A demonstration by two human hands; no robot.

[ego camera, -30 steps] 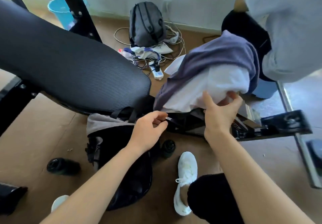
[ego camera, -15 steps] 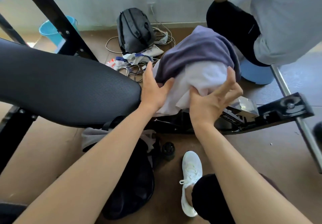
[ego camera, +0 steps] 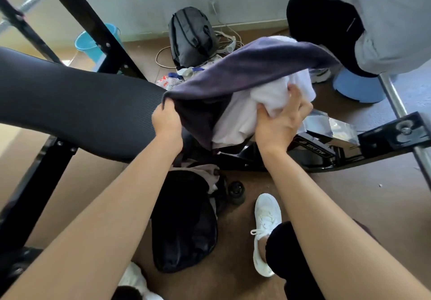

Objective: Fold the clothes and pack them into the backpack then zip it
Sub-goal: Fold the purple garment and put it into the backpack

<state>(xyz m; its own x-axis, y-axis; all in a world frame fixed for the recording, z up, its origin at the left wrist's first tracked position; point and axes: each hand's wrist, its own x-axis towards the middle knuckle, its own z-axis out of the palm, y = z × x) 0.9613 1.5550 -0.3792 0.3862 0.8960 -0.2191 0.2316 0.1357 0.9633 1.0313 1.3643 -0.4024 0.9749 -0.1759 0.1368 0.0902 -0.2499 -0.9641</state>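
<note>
Your left hand (ego camera: 166, 122) is gripping, fingers curled tight, the near edge of the dark purple fabric garment (ego camera: 242, 75), holding it stretched above the black ribbed padded surface (ego camera: 77, 110) and the black metal frame (ego camera: 363, 143). Your right hand (ego camera: 278, 124) is clamping a bunched fold of the white fabric garment (ego camera: 275, 96), which is lying under the purple one and hanging down toward the frame. The two hands are working apart, one at each side of the pile.

The black fabric backpack (ego camera: 184, 222) is lying open on the brown floor (ego camera: 349, 194) directly below your forearms, with a pale grey-beige cloth (ego camera: 205, 171) showing at its upper opening. A small black round cap (ego camera: 236, 190) is sitting just beside the backpack. Your foot in a white laced sneaker (ego camera: 265, 229) is resting on the floor to the right of it. A second, grey backpack (ego camera: 190, 36) is standing upright against the far wall, near a light blue plastic bucket (ego camera: 87, 44).
</note>
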